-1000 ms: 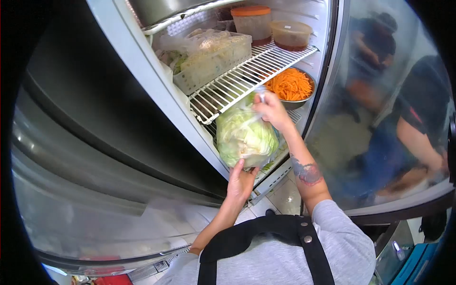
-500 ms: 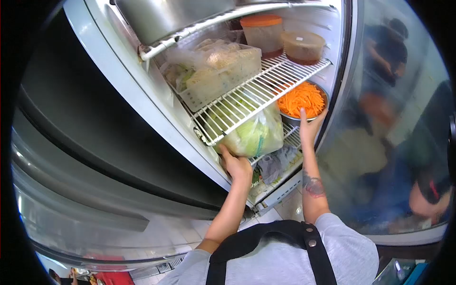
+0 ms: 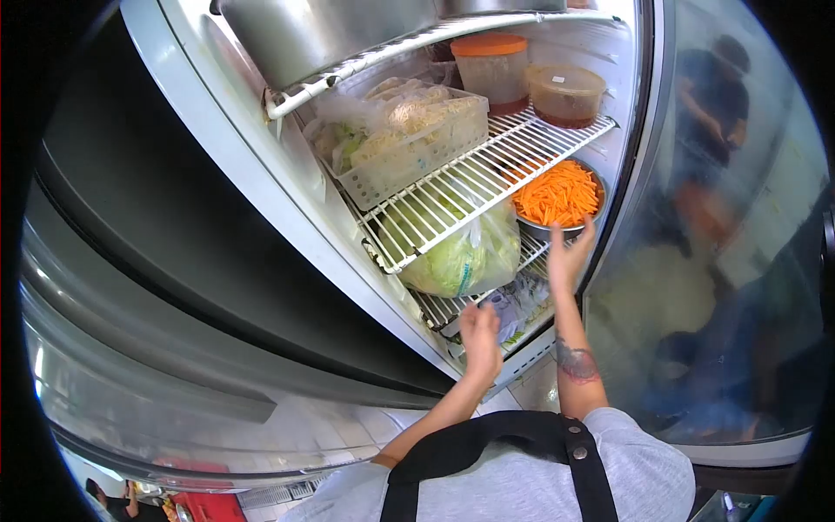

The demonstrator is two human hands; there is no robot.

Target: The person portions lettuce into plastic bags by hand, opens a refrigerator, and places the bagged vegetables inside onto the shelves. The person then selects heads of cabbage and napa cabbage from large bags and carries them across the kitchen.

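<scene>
My right hand is just below and in front of a metal bowl of shredded carrot, thumb and fingers apart, holding nothing. Whether a fingertip touches the bowl's rim I cannot tell. Lower and to the left, my left hand hovers in front of the lower shelf with its fingers loosely bent and nothing in them. Above it, a clear plastic bag of pale green leafy vegetable, like lettuce or cabbage, rests on the lower wire shelf beside the bowl, partly hidden by the shelf above.
On the middle wire shelf stand a perforated plastic basket of bagged food, an orange-lidded tub and a round container. Large metal pans fill the top shelf. The glass door stands open at right, with a person reflected.
My left hand has let go of the vegetable bag and moved right and down, away from it. My right hand has come slightly down off the carrot bowl's rim.
</scene>
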